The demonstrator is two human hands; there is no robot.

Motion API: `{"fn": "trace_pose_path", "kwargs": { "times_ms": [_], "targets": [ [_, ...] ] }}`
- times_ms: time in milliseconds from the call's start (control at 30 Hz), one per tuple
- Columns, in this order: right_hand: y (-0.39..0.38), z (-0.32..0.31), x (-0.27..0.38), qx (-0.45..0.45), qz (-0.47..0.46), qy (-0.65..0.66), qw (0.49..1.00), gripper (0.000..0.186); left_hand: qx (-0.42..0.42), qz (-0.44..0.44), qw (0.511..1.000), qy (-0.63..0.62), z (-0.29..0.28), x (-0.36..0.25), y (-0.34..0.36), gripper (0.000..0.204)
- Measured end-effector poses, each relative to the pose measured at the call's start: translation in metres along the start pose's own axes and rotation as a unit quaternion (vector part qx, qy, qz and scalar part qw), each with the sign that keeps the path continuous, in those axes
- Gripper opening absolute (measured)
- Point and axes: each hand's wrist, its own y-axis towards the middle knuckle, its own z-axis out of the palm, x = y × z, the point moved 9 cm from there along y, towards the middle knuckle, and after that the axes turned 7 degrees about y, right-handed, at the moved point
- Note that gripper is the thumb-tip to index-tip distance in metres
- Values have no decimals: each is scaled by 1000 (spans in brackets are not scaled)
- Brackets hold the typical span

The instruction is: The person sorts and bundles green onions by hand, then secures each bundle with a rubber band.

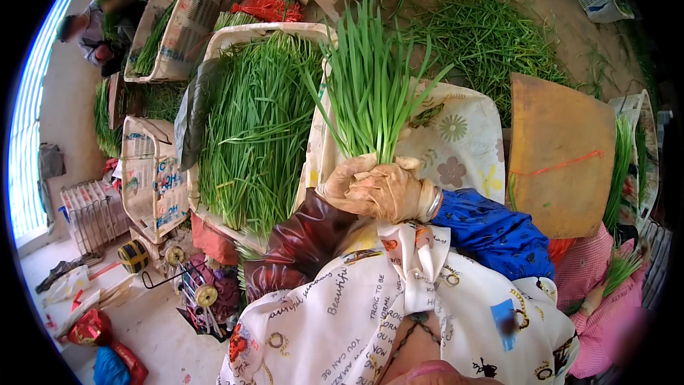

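Observation:
Both my hands, in tan gloves, are closed together around the lower end of a bunch of green chives (370,93). The leaves fan upward and away from me. My left hand (339,180), below a shiny brown sleeve, wraps the near left side of the stems. My right hand (390,191), below a blue sleeve, lies across the front with its fingers overlapping the left. The cut ends are hidden inside the gloves. Beneath the bunch spreads a pale flower-printed sheet (467,132).
Left of me, a white crate (246,31) is heaped with chives. Loose chives (484,46) lie on the floor beyond. A tan board (563,157) with red string stands at right, near a co-worker's pink checked sleeve (588,260). Another person (89,32) sits far left beside more crates.

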Motion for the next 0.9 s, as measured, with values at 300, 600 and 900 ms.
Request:
{"fn": "trace_pose_path", "kwargs": {
  "times_ms": [300, 600, 900],
  "targets": [
    [13, -65, -12, -91, 260, 204, 939, 23, -18, 80, 991, 103, -44, -18, -4, 30],
    [-13, -52, -69, 48, 499, -70, 862, 60, -143, 62, 954, 256, -56, -6, -4, 30],
    [-32, -33, -80, -203, 534, 345, 744, 27, -102, 75, 980, 150, -17, -16, -5, 38]
  ]
}}
